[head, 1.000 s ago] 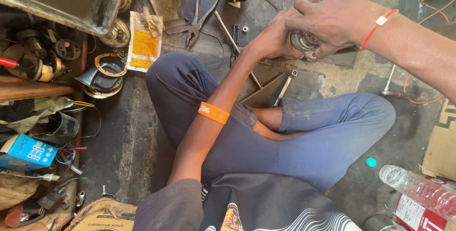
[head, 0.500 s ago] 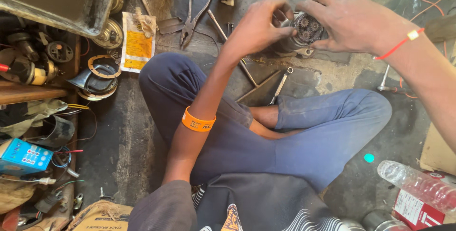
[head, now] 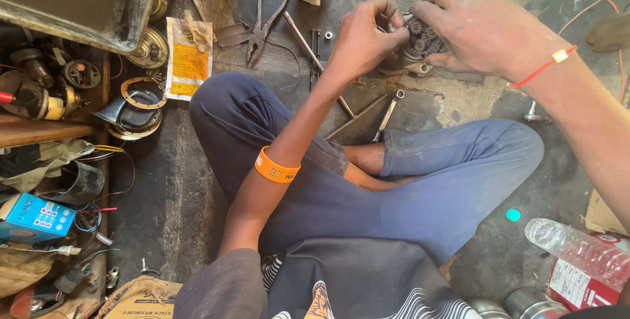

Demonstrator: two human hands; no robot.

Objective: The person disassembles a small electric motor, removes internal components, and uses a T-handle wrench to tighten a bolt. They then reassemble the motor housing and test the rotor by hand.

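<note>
Left hand (head: 364, 40) fingers pinch the near-left edge of a geared metal part (head: 420, 40); right hand (head: 482, 30) fingers curl over its top and right side, gripping. Most of the part is hidden under both hands, so its long axis is unclear; only the toothed face shows, facing up toward the camera. Part sits just above the concrete floor (head: 453, 102), ahead of the crossed legs. Pliers (head: 266, 20) and wrench (head: 387, 114) lie nearby. Water bottle (head: 581, 250) is cut off at right.

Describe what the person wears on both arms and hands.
Both hands are bare, no gloves. The left arm wears an orange wristband with dark print below a short grey sleeve. The right wrist carries a thin red thread with a small pale bead.
</note>
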